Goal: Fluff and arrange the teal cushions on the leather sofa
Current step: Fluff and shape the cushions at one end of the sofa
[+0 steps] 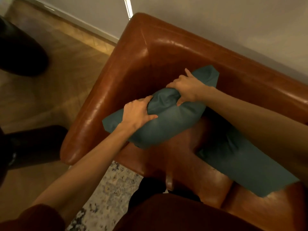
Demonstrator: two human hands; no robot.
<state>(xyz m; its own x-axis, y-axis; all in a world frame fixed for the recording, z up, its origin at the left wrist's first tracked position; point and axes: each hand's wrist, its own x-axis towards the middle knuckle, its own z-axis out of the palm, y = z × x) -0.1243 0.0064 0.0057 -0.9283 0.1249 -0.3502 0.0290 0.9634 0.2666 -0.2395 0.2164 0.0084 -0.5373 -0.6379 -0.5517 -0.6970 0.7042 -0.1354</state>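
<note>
You are looking at a dim, warm-toned frame, soft all over. Glare streaks the glossy brown leather sofa arm (100, 104) at centre left; a bright vertical light strip (128, 5) glows at the top. Left-edge shapes sink into black, and edges bend with wide-angle distortion.

The cushion (168, 119) being gripped is a plain, unpatterned teal, and the second cushion (246, 165) is the same teal — darker where shadow falls on it. The sofa (141, 52) is a glossy reddish-brown leather with pale highlights. The floor (55, 90) is warm brown wood in a herringbone pattern, while the rug (110, 184) is mottled cream, speckled with grey and dark flecks. The wall (216, 19) is off-white.
</note>
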